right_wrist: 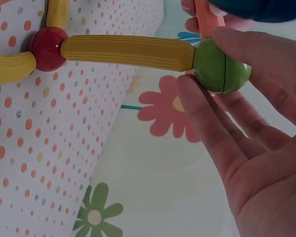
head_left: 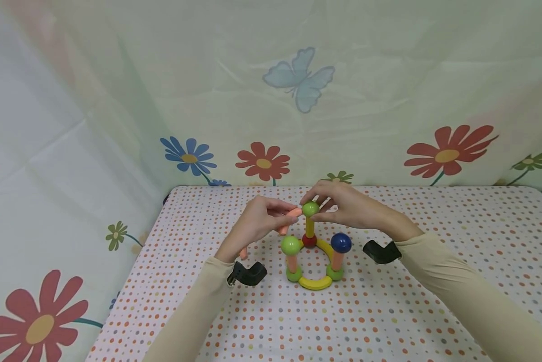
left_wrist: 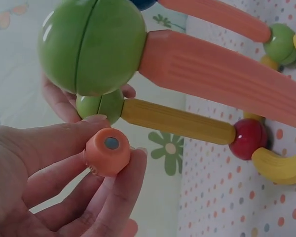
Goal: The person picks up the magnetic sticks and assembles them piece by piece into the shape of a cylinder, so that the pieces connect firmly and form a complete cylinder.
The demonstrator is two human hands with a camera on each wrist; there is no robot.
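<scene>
In my head view, the left hand point(head_left: 256, 221) pinches an orange rod point(head_left: 293, 212) beside the upper green ball point(head_left: 310, 209); I cannot confirm contact between them. The right hand point(head_left: 350, 205) grips that ball atop the yellow post point(head_left: 309, 229), which rises from the red ball point(head_left: 309, 241). I note two orange posts on the same ring point(head_left: 315, 283), one topped by a blue ball point(head_left: 341, 243).
</scene>
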